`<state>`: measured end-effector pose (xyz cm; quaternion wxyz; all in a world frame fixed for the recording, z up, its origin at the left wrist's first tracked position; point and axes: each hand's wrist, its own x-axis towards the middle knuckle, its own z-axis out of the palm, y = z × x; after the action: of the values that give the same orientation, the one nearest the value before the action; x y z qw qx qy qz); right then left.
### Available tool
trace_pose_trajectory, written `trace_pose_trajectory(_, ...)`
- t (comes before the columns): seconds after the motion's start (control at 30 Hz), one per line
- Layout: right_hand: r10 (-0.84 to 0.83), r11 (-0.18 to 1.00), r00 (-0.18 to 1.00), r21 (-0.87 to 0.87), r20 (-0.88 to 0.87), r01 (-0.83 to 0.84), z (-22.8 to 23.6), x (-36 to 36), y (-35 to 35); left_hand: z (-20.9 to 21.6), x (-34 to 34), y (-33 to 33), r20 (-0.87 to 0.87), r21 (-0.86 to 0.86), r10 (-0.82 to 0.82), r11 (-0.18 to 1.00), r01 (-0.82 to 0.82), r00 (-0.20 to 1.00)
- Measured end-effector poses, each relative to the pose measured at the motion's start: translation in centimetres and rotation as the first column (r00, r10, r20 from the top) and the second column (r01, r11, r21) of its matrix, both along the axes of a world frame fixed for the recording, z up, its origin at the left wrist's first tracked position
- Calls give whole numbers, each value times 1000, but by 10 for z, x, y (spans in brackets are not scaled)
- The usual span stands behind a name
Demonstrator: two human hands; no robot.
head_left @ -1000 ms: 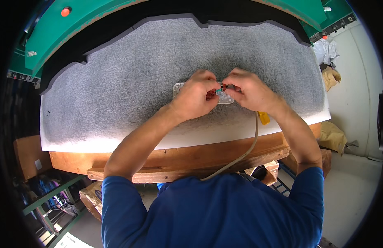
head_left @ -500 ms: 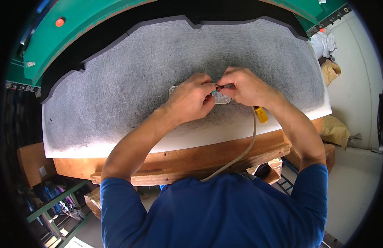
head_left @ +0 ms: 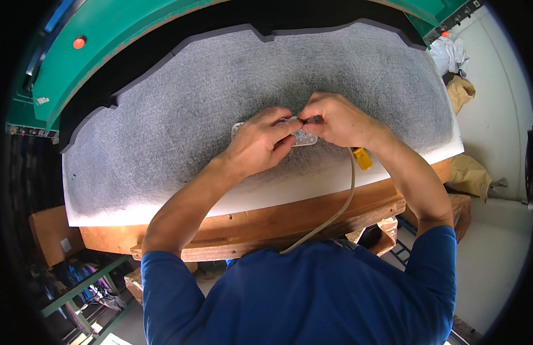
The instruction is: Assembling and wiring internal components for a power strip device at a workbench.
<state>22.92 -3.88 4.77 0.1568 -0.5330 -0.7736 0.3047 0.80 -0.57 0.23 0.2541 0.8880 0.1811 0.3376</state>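
together, hands (head_left: 256, 142) (head_left: 338, 121) w/ sm part (head_left: 304, 121), o/ pale case (head_left: 306, 140)

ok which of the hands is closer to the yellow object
The right hand: the yellow object shows just below its wrist, while the left hand is farther off leftward.

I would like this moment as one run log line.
left hand: over pale plastic case, grip unclear | right hand: pinching small dark part | nearby: yellow handle, beige cable
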Motion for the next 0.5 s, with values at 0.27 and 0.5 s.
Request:
trace_pose_trajectory(0.27, 29, 995, 999, 100, -37, -25, -6, 2, -2, -1, -3, 4, -17, 45, -67, 997, 68, 998)
trace_pose_trajectory(0.5, 30, 991, 998, 133, -52, -23, -8, 2, -4, 0, -4, 3, -144, 367, -45, 925, 96, 989)
